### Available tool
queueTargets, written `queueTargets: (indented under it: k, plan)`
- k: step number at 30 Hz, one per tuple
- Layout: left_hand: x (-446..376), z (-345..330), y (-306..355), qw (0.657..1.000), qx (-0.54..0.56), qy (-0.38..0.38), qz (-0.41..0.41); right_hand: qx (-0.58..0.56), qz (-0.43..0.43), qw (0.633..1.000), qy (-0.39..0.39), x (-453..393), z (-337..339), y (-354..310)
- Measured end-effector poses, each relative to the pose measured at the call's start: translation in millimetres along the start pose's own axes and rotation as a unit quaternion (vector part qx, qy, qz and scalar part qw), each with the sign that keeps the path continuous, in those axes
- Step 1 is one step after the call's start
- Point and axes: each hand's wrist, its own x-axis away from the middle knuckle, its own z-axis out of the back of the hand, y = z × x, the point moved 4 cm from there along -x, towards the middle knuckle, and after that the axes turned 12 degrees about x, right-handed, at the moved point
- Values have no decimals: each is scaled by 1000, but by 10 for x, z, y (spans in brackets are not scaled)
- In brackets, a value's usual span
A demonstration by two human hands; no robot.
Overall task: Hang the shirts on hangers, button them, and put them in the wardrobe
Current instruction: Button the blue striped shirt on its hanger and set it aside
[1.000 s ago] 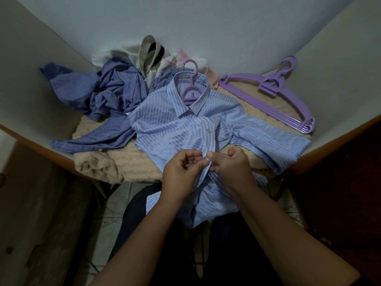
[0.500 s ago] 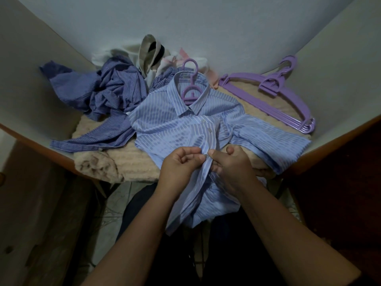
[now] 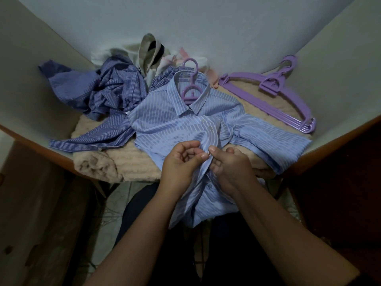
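Dark striped shirt (image 3: 107, 104): crumpled at ten o'clock on the padded table (image 3: 132, 159); no hanger in it that I can see; one sleeve trails toward nine o'clock.
Other clothes (image 3: 150, 54): a pale heap at eleven o'clock behind the shirts; too bunched to name piece by piece.
Light blue shirt (image 3: 169, 122): at the centre, lying front up on a purple hanger (image 3: 190, 87) whose hook sticks out of the collar at twelve o'clock; its lower half hangs off the near edge toward six o'clock.
Left hand (image 3: 181, 162): fingers curled, pinching the placket edge just left of centre.
Right hand (image 3: 231, 166): fingers curled, pinching the opposite placket edge; the two hands meet thumb to thumb over one button spot.
Spare hangers (image 3: 288, 98): a purple stack at two o'clock, well apart from the hands.
Progress: this shirt appears hung; upper buttons look closed; the hands seem to be fastening a middle one; one button shows below them, apparently still to do; the dark shirt and the wardrobe step remain; no wardrobe in view.
Writing: a label inside the collar is too small to read; no other lettering visible.
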Motion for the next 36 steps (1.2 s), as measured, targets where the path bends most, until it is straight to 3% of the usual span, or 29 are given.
queueTargets:
  k: [5,14,22,27,36]
  plan:
    - [20,-4,22,1000,-21,-15,-7,-26,-6,999,-32,97,-74,-78]
    - [7,20,-12,998,-57,2,13,44,8,999,-4,25,-58,5]
    - [-41,21,-14,999,-12,27,42,48,27,998,-26,5,29,1]
    - [-10,-3,23,999,-22,33,11,95,56,993,29,-39,65,39]
    - [62,-67,62,979,-155,63,-112,152,49,985,66,-23,39,-23]
